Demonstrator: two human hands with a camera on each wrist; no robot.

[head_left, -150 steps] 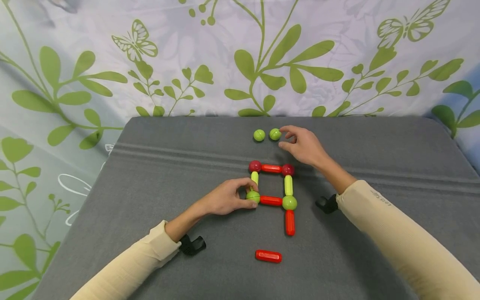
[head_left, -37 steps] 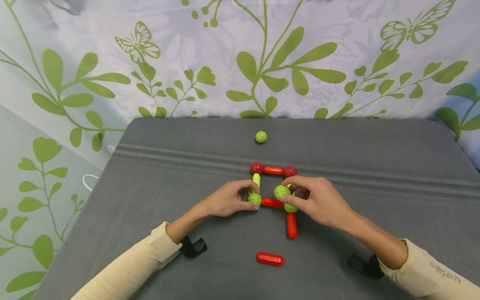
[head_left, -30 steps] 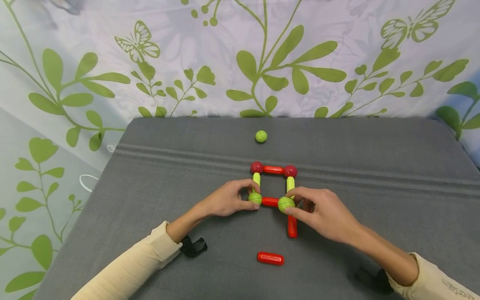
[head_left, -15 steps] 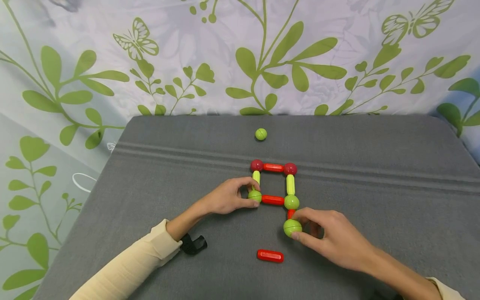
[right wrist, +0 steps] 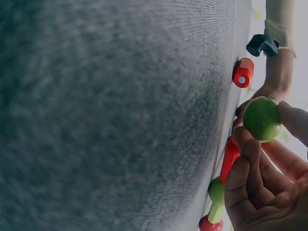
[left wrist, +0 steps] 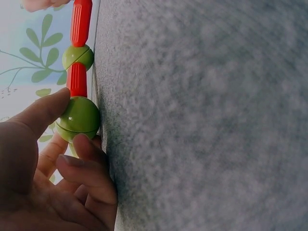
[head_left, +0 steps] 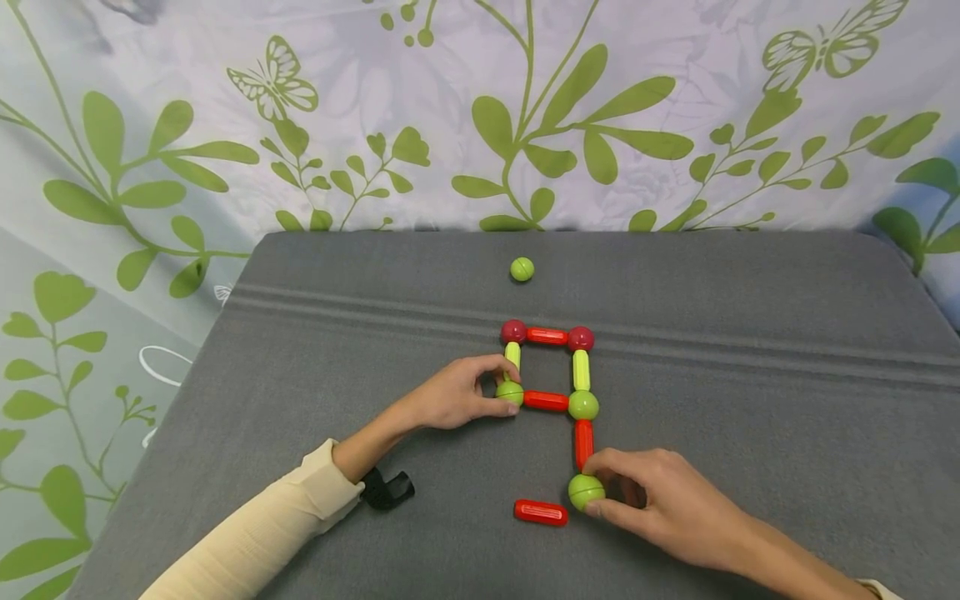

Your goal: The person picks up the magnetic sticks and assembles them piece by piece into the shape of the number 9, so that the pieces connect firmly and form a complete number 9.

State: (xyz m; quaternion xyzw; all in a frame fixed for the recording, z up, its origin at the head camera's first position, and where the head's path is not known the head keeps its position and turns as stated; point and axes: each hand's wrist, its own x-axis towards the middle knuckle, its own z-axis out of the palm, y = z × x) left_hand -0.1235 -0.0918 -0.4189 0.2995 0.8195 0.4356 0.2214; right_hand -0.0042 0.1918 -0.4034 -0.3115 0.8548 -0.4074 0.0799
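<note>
A square of rods and balls lies flat on the grey table. Its far corners are dark red balls [head_left: 513,332]; its near corners are green balls. My left hand [head_left: 453,393] holds the near-left green ball [left wrist: 79,118] between thumb and fingers. From the near-right green ball [head_left: 583,405], a red rod [head_left: 584,443] points toward me. At that rod's near end my right hand [head_left: 667,504] pinches another green ball [head_left: 586,492]. The right wrist view shows this ball [right wrist: 262,119] between thumb and fingertips.
A loose red rod [head_left: 540,512] lies just left of the right hand's ball. One more green ball [head_left: 522,269] sits near the far edge of the grey table [head_left: 360,283]. A patterned cloth [head_left: 420,100] hangs behind it.
My right hand has picked up one of the two far green balls and carried it toward me, past the near-right corner, to the red rod's near end. My left hand has stayed put.
</note>
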